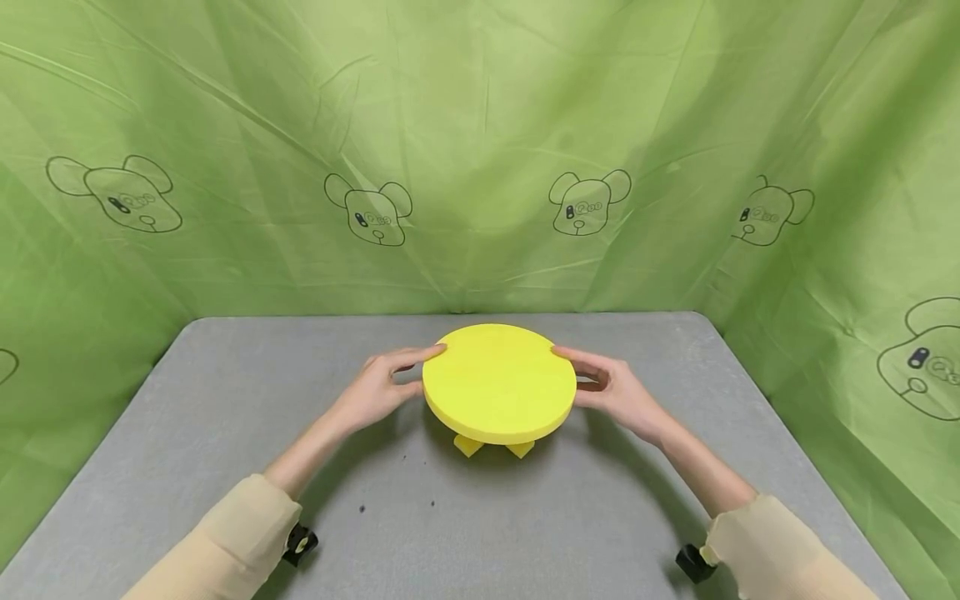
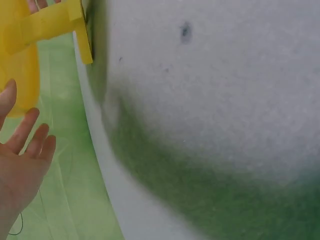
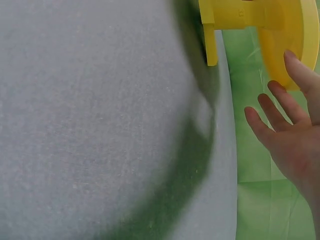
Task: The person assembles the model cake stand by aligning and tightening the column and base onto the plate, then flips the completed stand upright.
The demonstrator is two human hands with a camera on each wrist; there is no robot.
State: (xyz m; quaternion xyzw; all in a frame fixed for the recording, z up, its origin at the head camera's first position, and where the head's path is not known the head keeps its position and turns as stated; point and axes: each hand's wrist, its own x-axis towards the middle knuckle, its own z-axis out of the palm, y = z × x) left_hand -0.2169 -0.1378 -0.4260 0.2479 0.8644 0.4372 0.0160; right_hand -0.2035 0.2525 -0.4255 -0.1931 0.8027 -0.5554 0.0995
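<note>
A yellow round-topped pedestal stand is in front of me, its flat disc facing up and tilted toward the head camera. Two of its feet show below the disc. At the disc's left edge my left hand holds the rim, index finger over the top and thumb lower. My right hand holds the opposite edge in the same way. Both wrist views show the thick stem and base close to the tabletop; whether the base touches it I cannot tell. The other fingers of each hand are loosely spread.
The stand is over a grey tabletop with a few small dark marks on the left. Green fabric printed with bear heads surrounds the back and sides. Black wrist devices sit by both sleeves.
</note>
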